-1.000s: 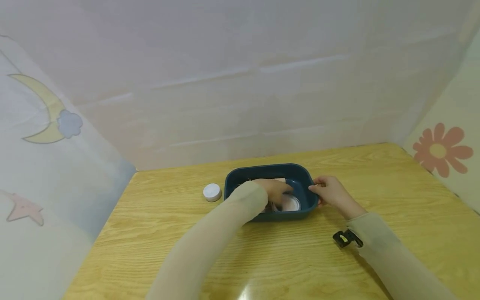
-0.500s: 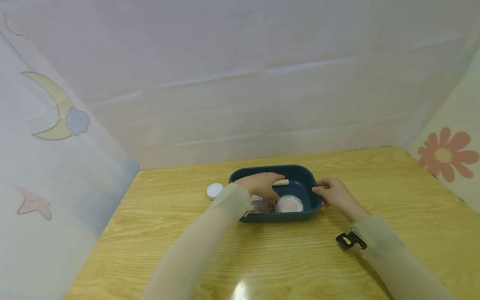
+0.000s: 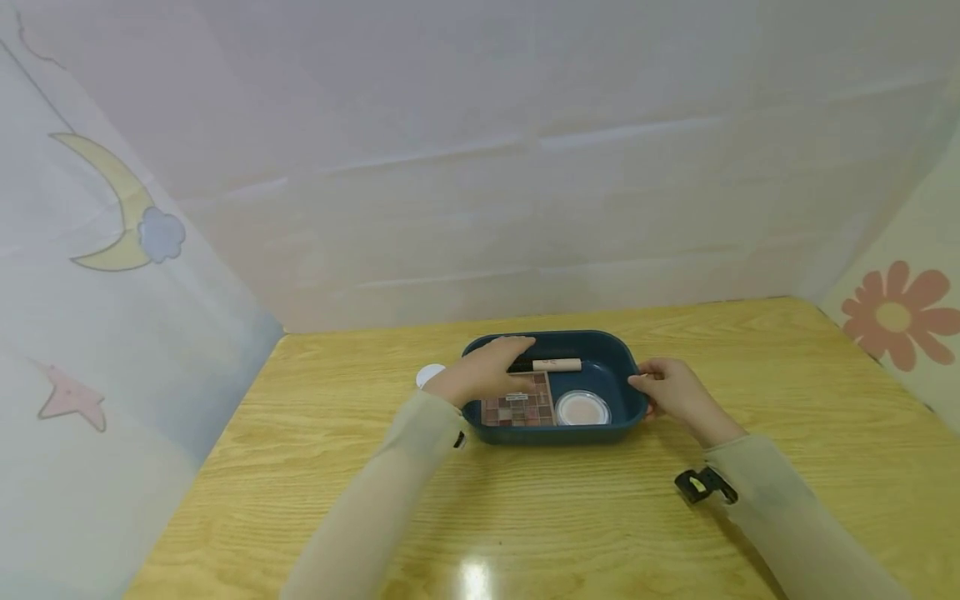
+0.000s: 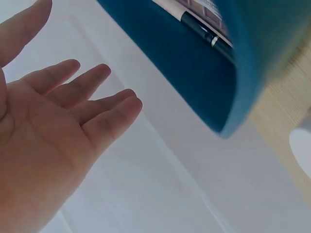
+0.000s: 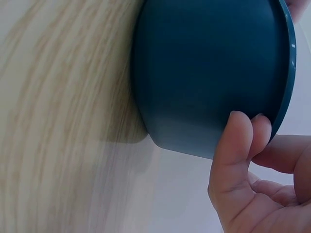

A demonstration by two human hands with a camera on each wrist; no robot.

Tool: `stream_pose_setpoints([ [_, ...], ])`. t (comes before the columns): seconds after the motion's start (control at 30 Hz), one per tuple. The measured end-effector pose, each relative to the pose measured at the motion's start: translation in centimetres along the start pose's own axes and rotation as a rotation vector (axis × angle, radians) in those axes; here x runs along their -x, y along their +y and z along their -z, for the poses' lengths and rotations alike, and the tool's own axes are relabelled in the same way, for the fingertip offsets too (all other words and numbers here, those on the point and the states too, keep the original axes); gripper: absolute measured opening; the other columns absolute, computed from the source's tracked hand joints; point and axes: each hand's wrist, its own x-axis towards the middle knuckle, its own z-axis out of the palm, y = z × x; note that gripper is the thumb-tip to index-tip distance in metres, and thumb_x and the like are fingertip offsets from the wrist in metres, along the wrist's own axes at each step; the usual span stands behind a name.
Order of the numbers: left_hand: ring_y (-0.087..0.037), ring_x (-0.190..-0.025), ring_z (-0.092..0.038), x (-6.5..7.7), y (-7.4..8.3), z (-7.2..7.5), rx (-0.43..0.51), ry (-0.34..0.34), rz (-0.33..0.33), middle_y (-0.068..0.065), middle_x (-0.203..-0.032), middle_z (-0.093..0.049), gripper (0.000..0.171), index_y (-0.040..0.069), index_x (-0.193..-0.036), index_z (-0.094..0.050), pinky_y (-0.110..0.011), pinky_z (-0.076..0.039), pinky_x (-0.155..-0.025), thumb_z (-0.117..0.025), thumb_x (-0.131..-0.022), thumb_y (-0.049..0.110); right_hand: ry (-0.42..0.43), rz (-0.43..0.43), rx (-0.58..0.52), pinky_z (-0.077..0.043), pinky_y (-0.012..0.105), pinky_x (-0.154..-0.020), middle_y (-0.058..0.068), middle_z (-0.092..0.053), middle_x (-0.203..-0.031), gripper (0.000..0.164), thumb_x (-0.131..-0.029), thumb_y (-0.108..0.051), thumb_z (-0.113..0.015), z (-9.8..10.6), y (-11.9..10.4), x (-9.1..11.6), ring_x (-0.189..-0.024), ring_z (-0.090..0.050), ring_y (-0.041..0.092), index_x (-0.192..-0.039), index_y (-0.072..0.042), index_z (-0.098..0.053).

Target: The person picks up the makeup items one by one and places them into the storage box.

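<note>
A dark teal basin [image 3: 558, 434] stands on the table. In it lie an eyeshadow palette [image 3: 517, 411], a round clear-rimmed compact [image 3: 583, 409] and a slim tube [image 3: 557, 365] with a pale pink body and black end. My left hand [image 3: 483, 371] hovers over the basin's left end, holding nothing; the left wrist view shows its palm bare and fingers extended. At the basin's right end, my right hand [image 3: 675, 392] pinches the rim. Its fingers [image 5: 233, 138] press the outer wall in the right wrist view, with the thumb toward the rim.
A round white jar [image 3: 428, 375] stands left of the basin, partly covered by the left hand. The wooden table [image 3: 570, 508] meets a pale wall sheet [image 3: 480, 208] at the back. A black wrist camera [image 3: 697, 486] sits by the right sleeve.
My left hand has drawn back leftward and up from inside the basin, uncovering the palette, compact and tube. The right hand keeps its pinch on the rim.
</note>
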Motion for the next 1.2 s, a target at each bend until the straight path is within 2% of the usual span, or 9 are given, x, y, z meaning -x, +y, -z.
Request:
stream_pose_setpoints([
  [0.23,-0.025,-0.145,-0.022,1.6,-0.6,0.6,0.063,0.038,-0.019,-0.008,-0.159,-0.024,0.071,0.012,-0.155,-0.022,-0.041,-0.027,-0.113,-0.06,-0.098,0.028,0.005,0.011,-0.019,-0.055,0.029,-0.054,0.014,-0.057,-0.082,0.039,-0.101,-0.005,-0.048,0.1,0.0,0.1,-0.055,-0.054,0.013,-0.127,0.023,-0.041],
  [0.57,-0.026,-0.145,-0.022,3.7,-1.7,1.2,0.147,0.116,0.019,-0.007,-0.159,-0.022,0.069,0.016,-0.156,-0.022,-0.045,-0.026,-0.114,-0.058,-0.099,0.029,-0.002,0.017,-0.018,-0.056,0.03,-0.055,0.011,-0.057,-0.078,0.039,-0.101,-0.006,-0.049,0.2,0.0,0.0,-0.055,-0.055,0.013,-0.127,0.023,-0.042],
  [0.8,-0.028,-0.144,-0.023,4.9,-2.8,1.8,0.198,0.173,0.031,-0.01,-0.159,-0.023,0.068,0.013,-0.155,-0.023,-0.048,-0.026,-0.113,-0.058,-0.099,0.026,-0.01,0.021,-0.026,-0.056,0.03,-0.056,0.014,-0.058,-0.08,0.04,-0.101,-0.005,-0.048,0.3,-0.1,-0.1,-0.054,-0.056,0.013,-0.128,0.024,-0.041],
  [1.2,-0.029,-0.144,-0.022,6.5,-4.1,1.7,0.191,0.2,0.03,-0.012,-0.158,-0.024,0.07,0.01,-0.155,-0.022,-0.049,-0.024,-0.114,-0.059,-0.099,0.028,-0.005,0.016,-0.021,-0.056,0.029,-0.055,0.015,-0.059,-0.08,0.039,-0.1,-0.004,-0.049,0.0,0.0,-0.1,-0.053,-0.056,0.013,-0.127,0.024,-0.041],
])
